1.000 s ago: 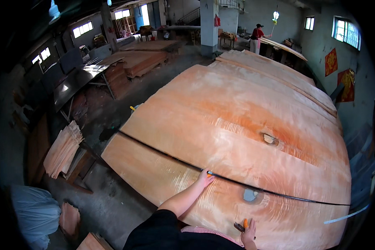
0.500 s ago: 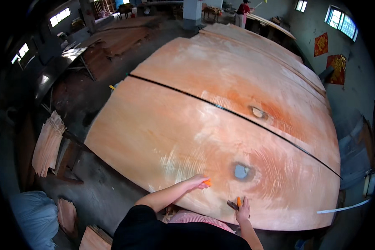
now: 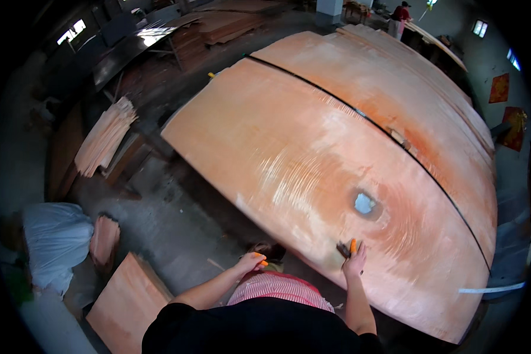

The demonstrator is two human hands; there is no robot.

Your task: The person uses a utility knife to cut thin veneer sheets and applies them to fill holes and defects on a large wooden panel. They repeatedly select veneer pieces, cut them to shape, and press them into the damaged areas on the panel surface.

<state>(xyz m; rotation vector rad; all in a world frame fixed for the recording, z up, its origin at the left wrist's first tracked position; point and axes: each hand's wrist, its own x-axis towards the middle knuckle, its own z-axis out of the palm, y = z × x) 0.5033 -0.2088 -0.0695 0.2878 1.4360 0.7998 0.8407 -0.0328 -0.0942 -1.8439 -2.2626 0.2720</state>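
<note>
At the far left, a white sack (image 3: 56, 239) sits on the floor beside a small veneer offcut (image 3: 127, 304). My left hand (image 3: 251, 261) hovers just off the near edge of the big veneer sheet (image 3: 289, 147); whether that grip holds anything I cannot tell. The sheet lies across the worktop stack, filling the middle. To the right, my right hand (image 3: 354, 259) rests on the sheet, grip closed on a small dark tool (image 3: 343, 249), near a patched hole (image 3: 364, 203). I judge the sheet thin, floppy and easily torn, best lifted by its near edge with hands spread wide.
</note>
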